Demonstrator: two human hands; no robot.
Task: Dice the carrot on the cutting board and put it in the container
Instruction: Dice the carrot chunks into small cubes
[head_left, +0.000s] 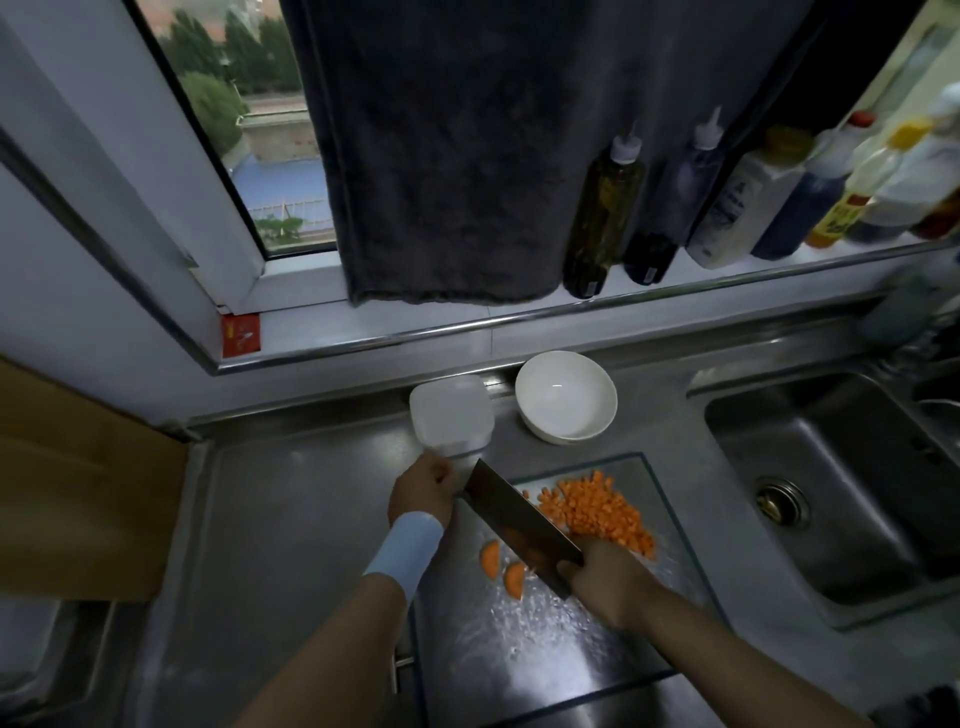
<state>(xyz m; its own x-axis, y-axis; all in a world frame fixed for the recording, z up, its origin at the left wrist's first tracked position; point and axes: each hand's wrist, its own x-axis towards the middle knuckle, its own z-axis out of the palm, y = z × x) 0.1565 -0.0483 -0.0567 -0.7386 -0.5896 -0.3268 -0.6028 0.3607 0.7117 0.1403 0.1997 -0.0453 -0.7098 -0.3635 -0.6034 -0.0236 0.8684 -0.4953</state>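
Right fingers (570, 570): curled tight round the cleaver's handle, which the right hand (610, 578) hides.
Cleaver (519, 525): the blade runs up and left from those fingers, tilted, its tip close to the left knuckles.
Left fingers (439, 470): curled at the container's near rim; it is unclear whether they grip it or only touch it.
Left hand (423, 493): off the board's far-left corner, with a pale blue wristband (405, 545) behind it.
Diced carrot (597, 512): heaped on the cutting board (545, 654) just beyond the right fingers, on the blade's far side.
Carrot slices (490, 558): two half-rounds just left of the right fingers, on the blade's near side.
Container (451, 413): translucent, on the steel counter (291, 519) just beyond the left fingers.
Bowl (566, 397): white, beside the container, beyond the heap.
Sink (841, 493): well right of the right hand.
Bottles (602, 223): on the sill far beyond both hands, beside a dark towel (457, 156).
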